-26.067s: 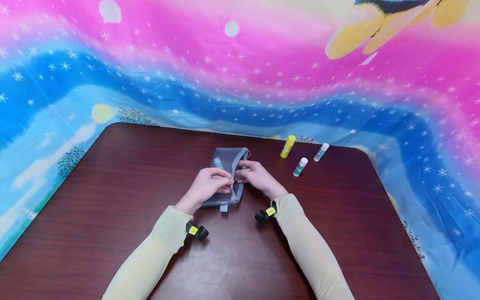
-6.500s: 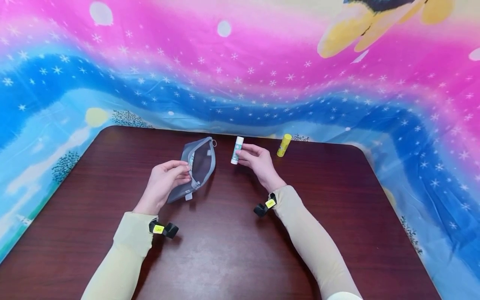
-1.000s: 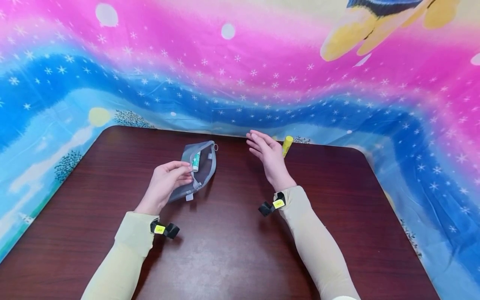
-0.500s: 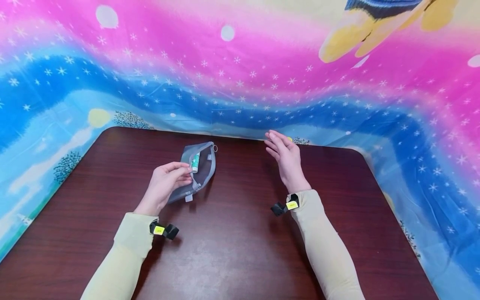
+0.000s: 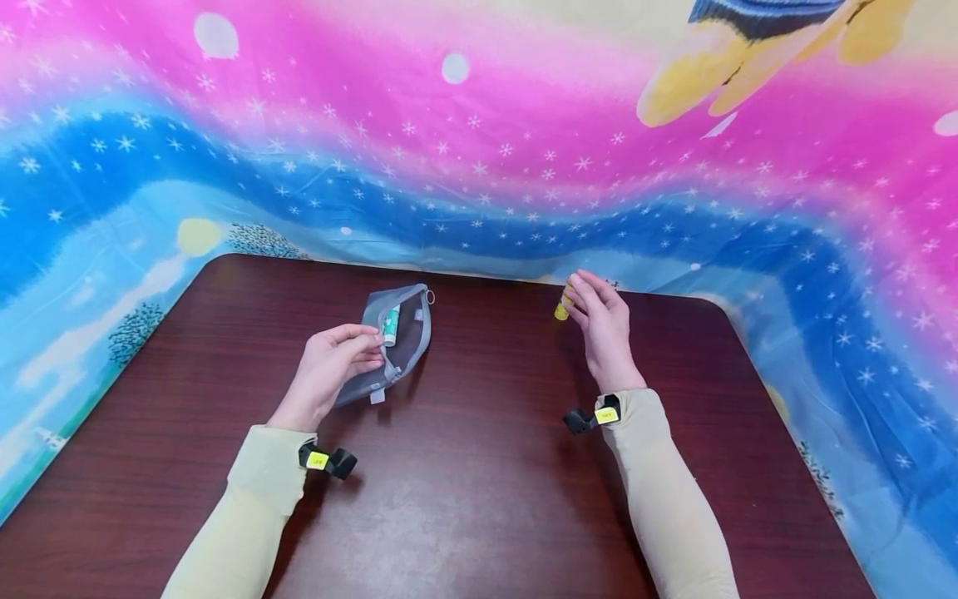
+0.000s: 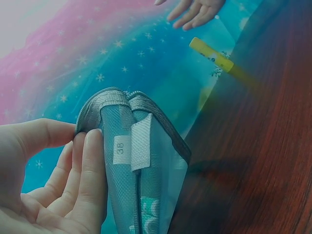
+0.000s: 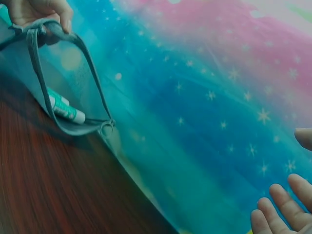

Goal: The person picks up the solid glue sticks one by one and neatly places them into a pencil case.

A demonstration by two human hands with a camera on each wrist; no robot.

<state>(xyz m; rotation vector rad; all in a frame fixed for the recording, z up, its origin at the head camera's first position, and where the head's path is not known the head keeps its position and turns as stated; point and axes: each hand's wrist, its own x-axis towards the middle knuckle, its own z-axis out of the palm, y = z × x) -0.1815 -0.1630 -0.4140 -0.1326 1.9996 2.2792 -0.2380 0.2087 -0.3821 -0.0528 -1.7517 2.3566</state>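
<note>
My left hand [image 5: 325,370] pinches the edge of a grey mesh zip pouch [image 5: 406,345], between thumb and fingers in the left wrist view. The pouch's mouth gapes towards the right. Inside lies a green-and-white glue stick [image 5: 391,323]; the right wrist view shows green-and-white glue sticks [image 7: 68,113] lying together there. My right hand [image 5: 604,333] is beside an upright yellow glue stick [image 5: 561,311], partly covering it in the head view. In the left wrist view a gap separates the fingers from the yellow stick, and they look loosely extended.
A dark reddish-brown wooden table [image 5: 464,491] with rounded far corners bears everything. Behind it and along its sides hangs a pink and blue snowflake-patterned cloth [image 5: 419,150]. A zip ring [image 5: 430,296] hangs at the pouch's far end.
My right hand has moved right, from beside the pouch to the yellow glue stick. Two green-and-white glue sticks have left the table since the earliest frame. Lately my left hand has kept still.
</note>
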